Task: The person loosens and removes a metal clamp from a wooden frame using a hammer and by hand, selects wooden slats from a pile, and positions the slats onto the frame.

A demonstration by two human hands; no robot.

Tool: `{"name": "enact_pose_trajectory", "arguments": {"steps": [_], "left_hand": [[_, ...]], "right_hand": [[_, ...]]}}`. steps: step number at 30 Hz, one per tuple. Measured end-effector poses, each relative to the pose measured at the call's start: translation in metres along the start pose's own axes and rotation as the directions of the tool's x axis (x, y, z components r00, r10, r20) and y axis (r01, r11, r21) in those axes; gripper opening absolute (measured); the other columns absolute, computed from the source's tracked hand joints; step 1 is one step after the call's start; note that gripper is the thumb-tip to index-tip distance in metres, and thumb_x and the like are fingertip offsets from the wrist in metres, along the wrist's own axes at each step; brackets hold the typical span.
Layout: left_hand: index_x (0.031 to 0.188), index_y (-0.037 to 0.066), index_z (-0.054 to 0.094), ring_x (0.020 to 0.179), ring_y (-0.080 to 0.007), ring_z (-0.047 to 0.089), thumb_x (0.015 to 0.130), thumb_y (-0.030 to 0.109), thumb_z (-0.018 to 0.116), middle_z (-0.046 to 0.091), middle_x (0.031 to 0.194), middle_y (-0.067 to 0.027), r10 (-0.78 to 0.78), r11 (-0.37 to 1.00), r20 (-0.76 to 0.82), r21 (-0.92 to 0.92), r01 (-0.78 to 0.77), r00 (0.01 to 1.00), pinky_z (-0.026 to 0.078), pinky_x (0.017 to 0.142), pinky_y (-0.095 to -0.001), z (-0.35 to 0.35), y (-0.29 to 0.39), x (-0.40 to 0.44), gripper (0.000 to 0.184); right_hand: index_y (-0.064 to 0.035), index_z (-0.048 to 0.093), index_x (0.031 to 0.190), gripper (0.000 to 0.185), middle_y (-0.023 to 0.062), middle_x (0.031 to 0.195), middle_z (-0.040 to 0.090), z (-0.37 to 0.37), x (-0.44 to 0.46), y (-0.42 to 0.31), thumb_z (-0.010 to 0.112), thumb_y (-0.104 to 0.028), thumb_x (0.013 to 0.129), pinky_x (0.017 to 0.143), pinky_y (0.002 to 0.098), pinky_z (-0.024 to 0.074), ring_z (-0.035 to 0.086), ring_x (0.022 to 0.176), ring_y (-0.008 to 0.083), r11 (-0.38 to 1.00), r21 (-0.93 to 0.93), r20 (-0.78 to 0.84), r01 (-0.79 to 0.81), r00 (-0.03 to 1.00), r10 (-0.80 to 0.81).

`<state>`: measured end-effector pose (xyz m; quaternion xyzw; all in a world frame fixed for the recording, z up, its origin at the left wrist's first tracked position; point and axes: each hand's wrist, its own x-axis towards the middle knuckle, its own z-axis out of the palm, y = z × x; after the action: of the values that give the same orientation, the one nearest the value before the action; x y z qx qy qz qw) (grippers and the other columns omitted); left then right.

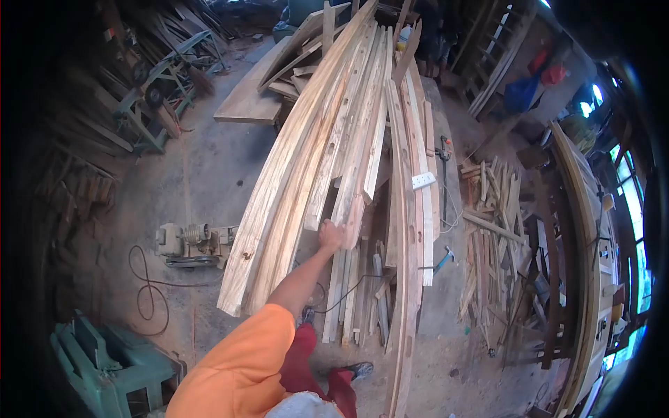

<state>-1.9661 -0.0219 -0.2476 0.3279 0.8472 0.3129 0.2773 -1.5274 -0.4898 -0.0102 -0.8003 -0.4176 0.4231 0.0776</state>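
Note:
My left hand (331, 235) reaches out from an orange sleeve (240, 352) and is closed on the near end of a wooden plank (346, 217). This plank lies among several long, pale planks that run away from me in a stack. Just left of the hand is the squared end of another plank (317, 209) with dark slots along it. A wider plank (268, 216) lies at the stack's left edge. My right hand is out of view.
A white power strip (423, 181) and a hammer (444, 259) lie on the right-hand planks. Shorter offcuts (495, 237) are heaped on the floor at right. A motor-like machine (191, 242) with a cable sits at left, near a green plastic stool (111, 362).

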Motion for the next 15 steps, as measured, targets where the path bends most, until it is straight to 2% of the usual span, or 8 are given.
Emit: {"name": "enact_pose_trajectory", "arguments": {"steps": [2,4,7,9,12,14,15], "left_hand": [[0.125,-0.007,0.057,0.123,-0.0465,0.063,0.096,0.047,0.07,0.065,0.127,-0.0307,-0.002,1.0,-0.021,-0.016,0.001,1.0,0.051,0.103,-0.055,-0.005,-0.007,0.002,0.062],[0.116,-0.008,0.064,0.117,-0.0484,0.065,0.1,0.051,0.063,0.069,0.118,-0.0332,0.081,0.984,0.11,-0.17,-0.061,0.991,0.051,0.1,-0.056,-0.006,-0.013,0.01,0.062],[0.111,-0.009,0.067,0.114,-0.0497,0.067,0.102,0.054,0.058,0.07,0.114,-0.0351,0.137,0.959,0.108,-0.264,-0.104,0.985,0.051,0.097,-0.0563,0.0,-0.014,0.01,0.064],[0.111,-0.009,0.068,0.115,-0.0485,0.067,0.103,0.052,0.058,0.07,0.114,-0.0348,0.126,0.96,0.125,-0.265,-0.089,0.984,0.051,0.097,-0.0554,0.004,-0.018,0.015,0.062],[0.11,-0.008,0.069,0.115,-0.0477,0.067,0.099,0.05,0.065,0.071,0.113,-0.0334,0.097,0.944,0.112,-0.326,-0.056,0.989,0.051,0.097,-0.0545,0.001,-0.011,0.013,0.059],[0.111,-0.007,0.066,0.115,-0.0468,0.067,0.093,0.045,0.074,0.071,0.114,-0.0307,0.08,0.969,0.016,-0.236,-0.074,0.997,0.052,0.097,-0.0542,-0.015,0.006,-0.005,0.056],[0.111,-0.007,0.066,0.115,-0.0468,0.067,0.093,0.045,0.074,0.071,0.114,-0.0307,0.077,0.97,0.019,-0.233,-0.07,0.997,0.052,0.097,-0.0542,-0.025,0.02,-0.017,0.056]], "right_hand": [[0.0018,0.072,0.122,0.059,0.0165,0.094,0.077,0.0,0.003,0.002,0.086,-0.044,0.087,0.075,0.0431,0.0563,0.07,0.086,0.0249,0.999,0.025,-0.02,0.023,1.0,-0.023],[0.0001,0.073,0.124,0.061,0.0166,0.096,0.077,0.001,0.007,0.005,0.088,-0.044,0.085,0.076,0.044,0.0571,0.071,0.088,0.027,0.998,0.047,-0.042,0.049,0.998,-0.047],[-0.0025,0.073,0.127,0.064,0.0167,0.1,0.078,0.004,0.013,0.009,0.092,-0.043,0.081,0.079,0.0453,0.0582,0.073,0.09,0.0301,0.992,0.077,-0.078,0.097,0.993,-0.091],[-0.0033,0.073,0.127,0.065,0.0168,0.101,0.078,0.004,0.013,0.005,0.093,-0.043,0.08,0.08,0.0458,0.0585,0.073,0.091,0.0311,0.99,0.089,-0.087,0.111,0.991,-0.103],[-0.0038,0.073,0.129,0.066,0.0165,0.102,0.078,-0.005,0.012,-0.013,0.092,-0.044,0.081,0.079,0.0459,0.0589,0.074,0.093,0.0317,0.994,0.085,-0.049,0.075,0.996,-0.071],[-0.0032,0.073,0.128,0.064,0.0167,0.103,0.078,-0.01,0.007,-0.029,0.091,-0.044,0.082,0.079,0.0451,0.0588,0.074,0.093,0.0307,0.99,0.093,-0.005,0.101,0.995,-0.101],[-0.0032,0.073,0.128,0.064,0.0167,0.103,0.078,-0.009,0.005,-0.03,0.091,-0.044,0.082,0.079,0.0451,0.0588,0.074,0.093,0.0307,0.991,0.092,-0.003,0.096,0.995,-0.096]]}}
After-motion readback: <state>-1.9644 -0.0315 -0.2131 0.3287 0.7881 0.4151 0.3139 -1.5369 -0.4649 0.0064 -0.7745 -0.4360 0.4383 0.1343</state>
